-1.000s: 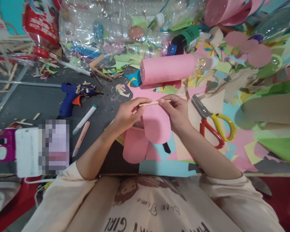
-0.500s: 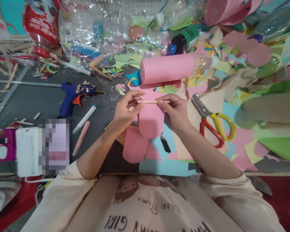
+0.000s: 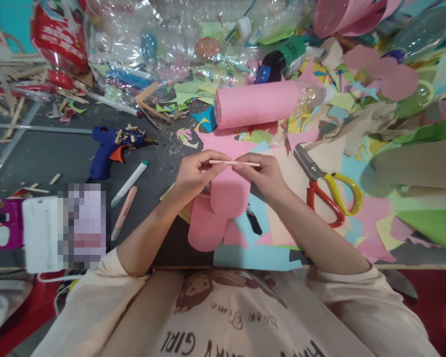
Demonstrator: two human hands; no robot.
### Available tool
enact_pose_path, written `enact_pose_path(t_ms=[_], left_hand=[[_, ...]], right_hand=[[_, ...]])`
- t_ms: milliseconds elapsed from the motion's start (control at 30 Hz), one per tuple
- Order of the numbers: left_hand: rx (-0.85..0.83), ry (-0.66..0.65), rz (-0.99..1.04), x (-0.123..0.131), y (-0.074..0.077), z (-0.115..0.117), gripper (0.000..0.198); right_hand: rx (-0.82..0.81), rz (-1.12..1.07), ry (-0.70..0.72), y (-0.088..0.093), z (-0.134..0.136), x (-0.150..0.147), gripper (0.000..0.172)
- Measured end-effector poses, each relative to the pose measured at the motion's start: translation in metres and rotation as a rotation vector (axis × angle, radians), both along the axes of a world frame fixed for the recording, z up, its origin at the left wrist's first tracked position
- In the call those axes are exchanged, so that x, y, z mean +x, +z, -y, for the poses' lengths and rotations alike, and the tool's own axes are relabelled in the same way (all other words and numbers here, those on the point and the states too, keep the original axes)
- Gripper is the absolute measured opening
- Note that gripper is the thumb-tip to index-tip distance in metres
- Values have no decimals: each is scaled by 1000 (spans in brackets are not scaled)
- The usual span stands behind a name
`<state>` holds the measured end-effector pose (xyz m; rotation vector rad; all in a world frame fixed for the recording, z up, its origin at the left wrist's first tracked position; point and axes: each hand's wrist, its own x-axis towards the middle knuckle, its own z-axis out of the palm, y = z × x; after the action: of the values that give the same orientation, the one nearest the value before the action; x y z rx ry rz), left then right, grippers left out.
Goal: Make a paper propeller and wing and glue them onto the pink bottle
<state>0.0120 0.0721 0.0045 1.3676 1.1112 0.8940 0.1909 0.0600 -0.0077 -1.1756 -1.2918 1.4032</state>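
Pale strip [image 3: 231,162], ends past thumb tips [image 3: 238,167]

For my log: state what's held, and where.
A thin pale stick, pinched near its middle by left grip and right grip; hold on pink paper unclear.

Dark grey table [image 3: 55,153] — red furniture [image 3: 37,302] below its edge (only partly visible)

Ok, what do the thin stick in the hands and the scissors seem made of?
Thin stick: probably wood, matt, by its pale colour, though no grain shows.
Scissors: blades likely steel, by their grey metallic sheen; red handle and yellow handle glossy, perhaps plastic, by bright highlights.
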Motion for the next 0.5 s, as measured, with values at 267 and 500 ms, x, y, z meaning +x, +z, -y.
enact_pose_path(t_ms=[267, 500], left_hand=[[51, 22, -52, -1, 2, 2, 19], [67, -6, -105, -2, 6, 4, 21]], right_hand=[[-7, -46, -52, 2, 1, -2, 17], [14, -43, -57, 1, -2, -1, 18]])
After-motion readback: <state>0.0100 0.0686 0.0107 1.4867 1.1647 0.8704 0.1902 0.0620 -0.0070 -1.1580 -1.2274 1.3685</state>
